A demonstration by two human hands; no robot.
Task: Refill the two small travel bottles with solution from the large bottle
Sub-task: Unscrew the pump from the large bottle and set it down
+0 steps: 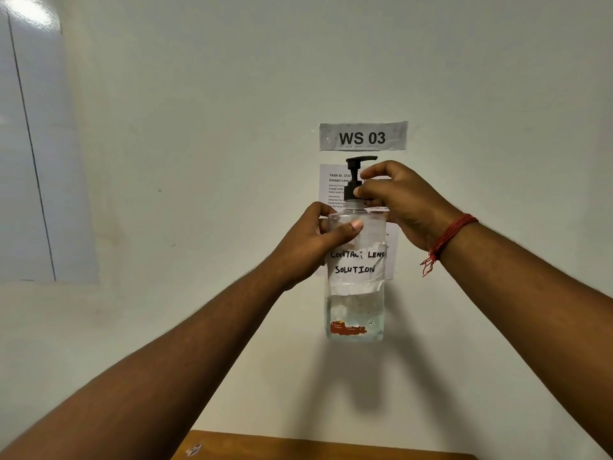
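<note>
The large clear bottle is held upright in the air in front of the wall. A white paper label reads "CONTACT LENS SOLUTION", and clear liquid fills its lower part. My left hand is wrapped around the bottle's shoulder, thumb across the front. A black pump head tops the bottle, and my right hand pinches the collar at its base. A little of the bottle's threaded neck shows below the collar. The two small travel bottles are out of view.
A white wall fills the view, with a "WS 03" sign and a printed task sheet behind the bottle. A strip of wooden table edge shows at the bottom. A glossy panel is at the left.
</note>
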